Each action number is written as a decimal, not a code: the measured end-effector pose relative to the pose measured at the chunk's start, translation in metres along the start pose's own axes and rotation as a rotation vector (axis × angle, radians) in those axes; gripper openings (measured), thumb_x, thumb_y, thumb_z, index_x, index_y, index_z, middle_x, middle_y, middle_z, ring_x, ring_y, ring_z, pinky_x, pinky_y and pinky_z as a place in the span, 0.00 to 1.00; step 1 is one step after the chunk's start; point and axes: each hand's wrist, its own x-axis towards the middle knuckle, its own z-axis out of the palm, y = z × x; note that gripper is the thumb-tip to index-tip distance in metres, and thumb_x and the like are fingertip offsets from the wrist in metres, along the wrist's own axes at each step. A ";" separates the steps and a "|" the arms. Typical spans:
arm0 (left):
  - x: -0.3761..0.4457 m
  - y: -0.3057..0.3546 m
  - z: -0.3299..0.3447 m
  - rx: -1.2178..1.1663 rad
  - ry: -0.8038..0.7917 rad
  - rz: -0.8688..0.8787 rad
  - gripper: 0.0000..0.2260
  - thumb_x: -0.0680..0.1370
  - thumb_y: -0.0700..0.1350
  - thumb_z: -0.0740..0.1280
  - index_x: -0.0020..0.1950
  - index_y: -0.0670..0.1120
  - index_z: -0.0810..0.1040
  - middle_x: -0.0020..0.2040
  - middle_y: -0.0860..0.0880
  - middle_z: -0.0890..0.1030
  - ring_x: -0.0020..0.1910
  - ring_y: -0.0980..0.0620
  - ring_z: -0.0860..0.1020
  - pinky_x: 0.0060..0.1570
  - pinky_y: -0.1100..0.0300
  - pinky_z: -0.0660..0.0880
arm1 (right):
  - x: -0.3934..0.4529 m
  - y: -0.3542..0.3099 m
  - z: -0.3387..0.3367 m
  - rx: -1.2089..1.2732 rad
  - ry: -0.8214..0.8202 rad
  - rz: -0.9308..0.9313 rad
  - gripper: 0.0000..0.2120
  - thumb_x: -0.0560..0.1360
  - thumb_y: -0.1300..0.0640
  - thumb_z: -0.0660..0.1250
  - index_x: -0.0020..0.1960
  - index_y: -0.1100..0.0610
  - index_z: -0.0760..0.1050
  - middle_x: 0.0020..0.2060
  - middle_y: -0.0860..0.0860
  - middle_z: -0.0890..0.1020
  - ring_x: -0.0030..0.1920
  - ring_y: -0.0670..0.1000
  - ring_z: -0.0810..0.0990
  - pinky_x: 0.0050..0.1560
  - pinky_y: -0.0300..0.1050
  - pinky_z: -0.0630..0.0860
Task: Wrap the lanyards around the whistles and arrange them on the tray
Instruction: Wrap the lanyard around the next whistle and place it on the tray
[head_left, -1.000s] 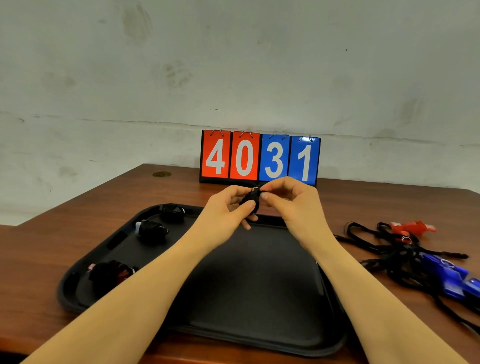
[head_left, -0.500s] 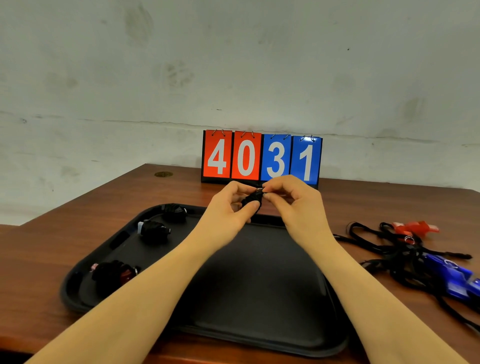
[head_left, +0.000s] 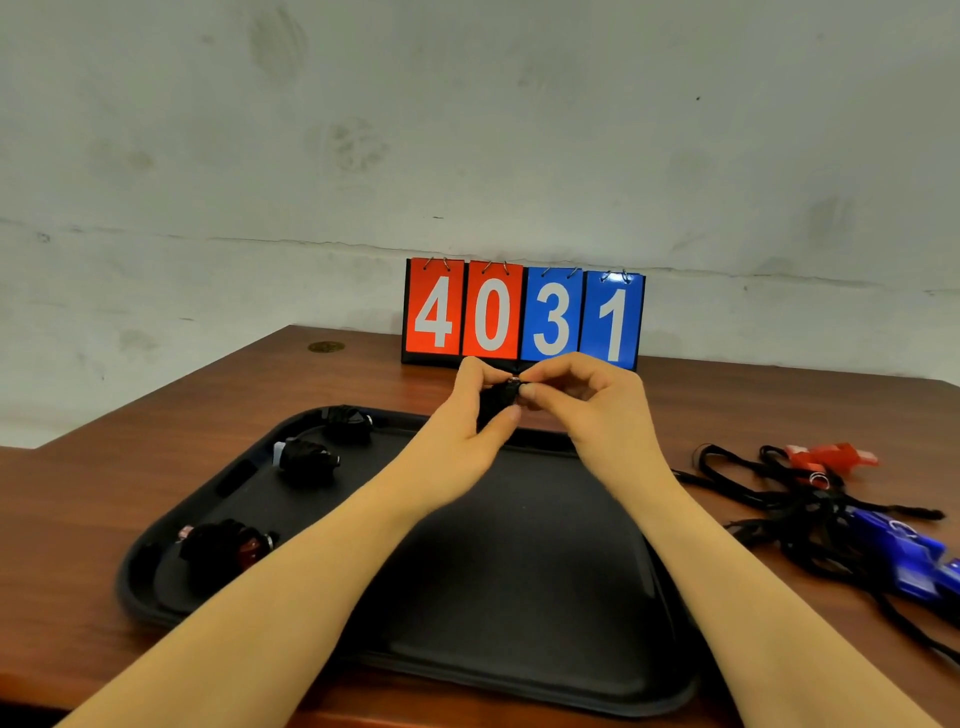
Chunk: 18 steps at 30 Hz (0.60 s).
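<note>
Above the far edge of the black tray (head_left: 519, 597), my left hand (head_left: 467, 421) grips a small black whistle (head_left: 500, 397) wound in its black lanyard. My right hand (head_left: 587, 400) pinches the top of the same bundle, at its metal ring. Three wrapped whistles lie along the tray's left side: one at the far corner (head_left: 347, 422), one below it (head_left: 306, 457), one near the front left (head_left: 226, 545). On the table to the right lie a red whistle (head_left: 831, 457) and a blue whistle (head_left: 904, 556) in a tangle of loose black lanyards (head_left: 800, 509).
A flip scoreboard (head_left: 522, 314) reading 4031 stands at the back of the brown wooden table (head_left: 156, 447), against a pale wall. A small brass disc (head_left: 325, 346) is set in the tabletop at the back left.
Both hands have lifted slightly and moved away from me with the wrapped whistle. The fingers of my right hand have shifted on top of the bundle.
</note>
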 end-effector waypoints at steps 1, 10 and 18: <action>0.000 0.000 0.000 0.008 0.009 0.003 0.08 0.80 0.44 0.59 0.58 0.51 0.64 0.52 0.60 0.72 0.52 0.65 0.73 0.45 0.77 0.70 | 0.000 -0.001 0.000 0.041 -0.003 0.008 0.11 0.72 0.64 0.69 0.41 0.48 0.77 0.40 0.46 0.82 0.45 0.40 0.81 0.48 0.34 0.78; 0.001 0.002 0.004 0.009 0.083 0.015 0.06 0.81 0.44 0.56 0.58 0.50 0.64 0.44 0.59 0.71 0.40 0.62 0.73 0.38 0.76 0.71 | 0.000 -0.002 -0.002 0.236 0.011 0.078 0.11 0.72 0.65 0.68 0.43 0.49 0.79 0.39 0.47 0.83 0.44 0.44 0.82 0.47 0.38 0.80; 0.004 0.001 0.005 -0.020 0.079 -0.004 0.06 0.81 0.44 0.55 0.58 0.49 0.65 0.42 0.55 0.73 0.37 0.60 0.72 0.41 0.61 0.72 | 0.001 0.000 0.000 0.262 -0.024 0.160 0.06 0.71 0.67 0.68 0.44 0.57 0.79 0.38 0.53 0.83 0.39 0.46 0.83 0.41 0.35 0.78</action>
